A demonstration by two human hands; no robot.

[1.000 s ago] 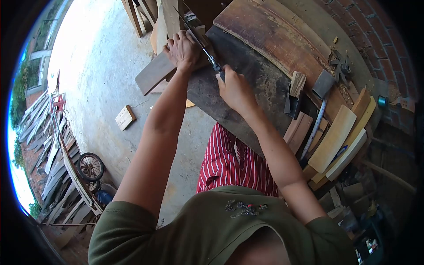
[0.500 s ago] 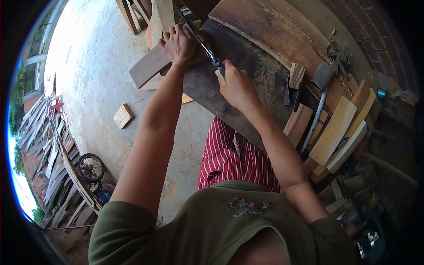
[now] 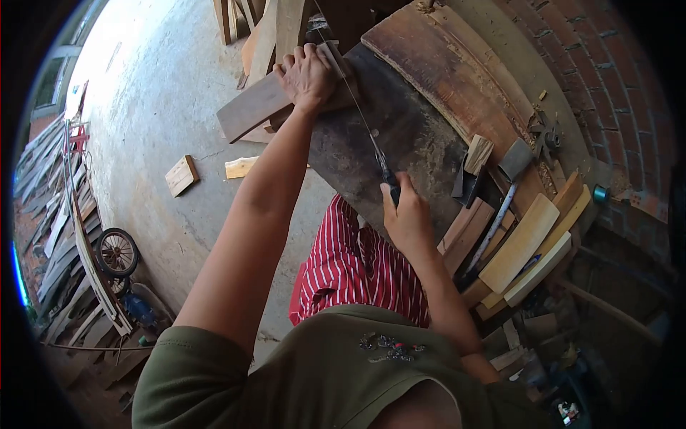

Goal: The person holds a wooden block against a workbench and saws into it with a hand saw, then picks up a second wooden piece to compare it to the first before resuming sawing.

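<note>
My left hand (image 3: 309, 77) presses down on a flat brown wooden board (image 3: 254, 109), its fingers bent over the wood. The board lies over the corner of a dark work surface (image 3: 332, 146), and its left end juts out past the edge. Closed round the dark handle of a handsaw (image 3: 386, 170) is my right hand (image 3: 412, 218). The saw's thin blade, seen almost edge-on, runs up and left across the board's right end, just beside my left hand. How deep the blade sits in the wood cannot be made out.
A thick weathered plank (image 3: 436, 64) lies at the right of the work surface. Nearby are a hammer (image 3: 511, 163) and several wood strips (image 3: 520, 239). An offcut (image 3: 182, 176) rests on the concrete floor. Scrap wood and a wheel (image 3: 117, 252) are at far left.
My right hand has drawn the handsaw back toward my body and to the right, so more blade shows. My left hand stays on the board. The whole view has shifted slightly.
</note>
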